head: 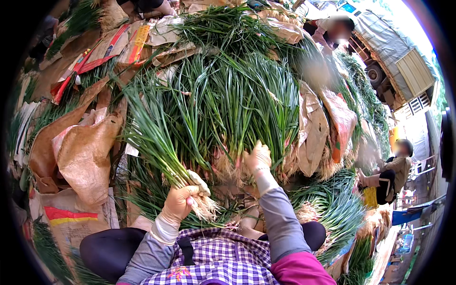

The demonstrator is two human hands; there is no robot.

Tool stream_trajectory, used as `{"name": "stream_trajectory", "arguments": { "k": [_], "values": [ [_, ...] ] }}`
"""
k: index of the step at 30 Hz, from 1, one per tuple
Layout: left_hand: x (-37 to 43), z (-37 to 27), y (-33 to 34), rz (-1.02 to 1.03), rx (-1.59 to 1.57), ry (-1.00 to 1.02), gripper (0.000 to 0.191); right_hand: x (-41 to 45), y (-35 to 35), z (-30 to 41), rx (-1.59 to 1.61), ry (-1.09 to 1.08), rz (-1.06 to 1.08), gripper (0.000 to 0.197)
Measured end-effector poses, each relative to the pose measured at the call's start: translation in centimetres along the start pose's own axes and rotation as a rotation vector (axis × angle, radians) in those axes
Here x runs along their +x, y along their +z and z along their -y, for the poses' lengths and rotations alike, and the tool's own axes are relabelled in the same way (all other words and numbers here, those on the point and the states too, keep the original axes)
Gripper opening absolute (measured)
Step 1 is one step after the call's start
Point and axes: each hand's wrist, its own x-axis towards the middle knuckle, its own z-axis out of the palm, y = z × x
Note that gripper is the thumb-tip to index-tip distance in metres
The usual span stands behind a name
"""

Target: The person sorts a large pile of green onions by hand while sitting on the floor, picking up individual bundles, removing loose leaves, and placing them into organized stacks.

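My left hand, in a pale glove, is closed around the root end of a bunch of spring onions. Their long green leaves slant up and to the left, and pale roots hang below my fist. A whitish band or cloth lies over the stems beside my fingers. In front of me spreads a heap of spring onions with pinkish bases and stringy roots towards me. My right hand, also gloved, touches the stems at the heap's near edge; whether its fingers grip any is hidden.
Brown paper sacks lie on my left, and another sack borders the heap's right side. More spring onions lie by my right knee. Co-workers sit at the far right and lean in at the upper right. A covered truck stands behind.
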Motion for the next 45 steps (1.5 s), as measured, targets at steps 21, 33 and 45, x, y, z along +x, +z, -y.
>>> {"name": "stream_trajectory", "arguments": {
  "k": [21, 33, 45],
  "values": [
    [-0.6, -0.3, -1.1, -0.003, -0.094, -0.007, 0.016, -1.3, -3.8, -3.9, 0.803, -0.117, -0.008, 0.022],
    [-1.1, -1.9, 0.1, -0.001, -0.005, 0.119, 0.019, -14.3, 5.5, -5.3, -0.088, -0.728, 0.721, 0.025],
    [-0.5, -1.3, -1.7, -0.047, 0.009, 0.028, 0.019, -1.5, 0.6, 4.4, 0.484, -0.282, -0.129, 0.021]
  ]
}}
